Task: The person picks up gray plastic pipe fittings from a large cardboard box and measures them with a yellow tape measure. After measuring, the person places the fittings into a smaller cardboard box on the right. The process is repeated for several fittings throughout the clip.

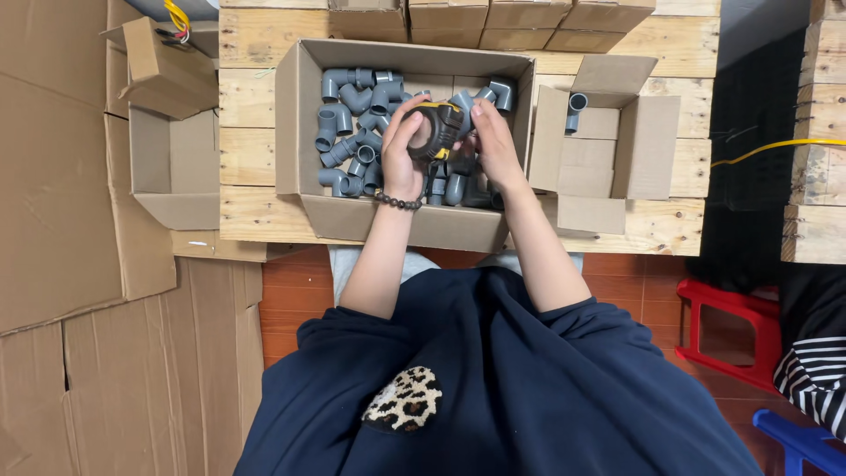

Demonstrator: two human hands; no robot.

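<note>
Both my hands hold a black and yellow tape measure (440, 130) over an open cardboard box (300, 106) full of grey plastic pipe elbows (348, 132). My left hand (402, 154), with a bead bracelet on the wrist, wraps the tape measure's left side. My right hand (493, 145) grips its right side with the fingers over the top. Some fittings lie hidden under my hands.
The box rests on a wooden pallet (251, 150). A smaller open box (608, 150) with one grey fitting (575, 107) stands to the right. Flattened cardboard (79, 176) and another open box (172, 167) lie at left. A red stool (727, 330) and a blue one (802, 441) stand at right.
</note>
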